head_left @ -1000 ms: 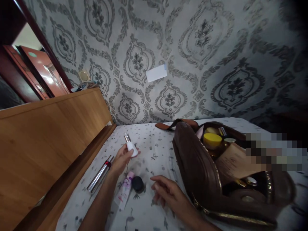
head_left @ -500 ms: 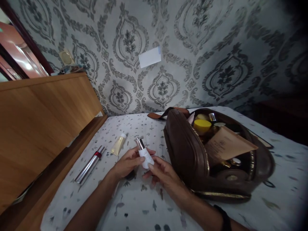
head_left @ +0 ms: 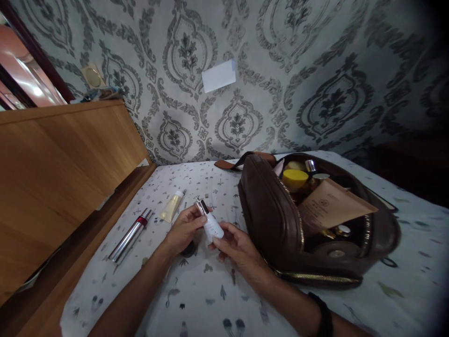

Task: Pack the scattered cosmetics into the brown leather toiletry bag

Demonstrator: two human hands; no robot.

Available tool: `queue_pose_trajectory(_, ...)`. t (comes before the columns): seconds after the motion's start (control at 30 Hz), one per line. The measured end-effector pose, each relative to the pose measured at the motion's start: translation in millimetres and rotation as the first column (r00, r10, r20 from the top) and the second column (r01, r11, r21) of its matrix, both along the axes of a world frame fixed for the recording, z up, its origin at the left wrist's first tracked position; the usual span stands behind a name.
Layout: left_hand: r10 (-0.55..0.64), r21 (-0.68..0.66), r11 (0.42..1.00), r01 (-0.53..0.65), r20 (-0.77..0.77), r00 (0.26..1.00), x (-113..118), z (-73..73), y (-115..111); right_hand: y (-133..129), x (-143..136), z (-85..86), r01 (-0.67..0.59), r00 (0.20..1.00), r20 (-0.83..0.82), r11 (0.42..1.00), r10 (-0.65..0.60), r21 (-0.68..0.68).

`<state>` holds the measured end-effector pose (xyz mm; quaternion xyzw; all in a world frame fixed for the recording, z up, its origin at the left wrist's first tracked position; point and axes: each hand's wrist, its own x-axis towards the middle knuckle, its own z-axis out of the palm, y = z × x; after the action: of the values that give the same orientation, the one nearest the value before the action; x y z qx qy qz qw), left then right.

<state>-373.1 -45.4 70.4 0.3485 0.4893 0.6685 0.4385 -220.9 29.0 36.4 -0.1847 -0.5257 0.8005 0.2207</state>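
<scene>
Both my hands hold a small white pump bottle with a silver neck, tilted so its top leans to the left. My left hand grips it near the silver collar, thumb on the front. Lower down, the fingers of my right hand close around its base. Partly hidden under my left hand is a dark round object on the sheet. A cream-coloured tube with a white cap lies beyond my left hand. Farther left rests a silver cylinder with a red band.
At right stands an open brown leather bag holding a yellow-lidded jar, a tan packet and other small items. The patterned sheet lies beneath everything. A wooden board borders the left side, and a papered wall rises behind.
My left hand has shifted its hold upward toward the bottle's silver collar, and more of the white body shows. The view has tilted slightly. The bag and items lying on the sheet stay put.
</scene>
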Motion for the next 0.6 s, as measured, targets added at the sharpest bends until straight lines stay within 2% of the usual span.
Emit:
queue_pose_trajectory(0.27, 0.035, -0.004, 0.999, -0.035, 0.036, 0.999, 0.9, 1.7, 0.2, -0.1, 2.6, 2.7, -0.05, 0.998, -0.039, 0.999, 0.05, -0.01)
queue_pose_trajectory(0.6, 0.037, -0.013, 0.999, -0.037, 0.041, 0.998, 2.2, 3.7, 0.7, -2.0, 3.1, 1.3, -0.062, 0.994, -0.094, 0.995, 0.055, -0.073)
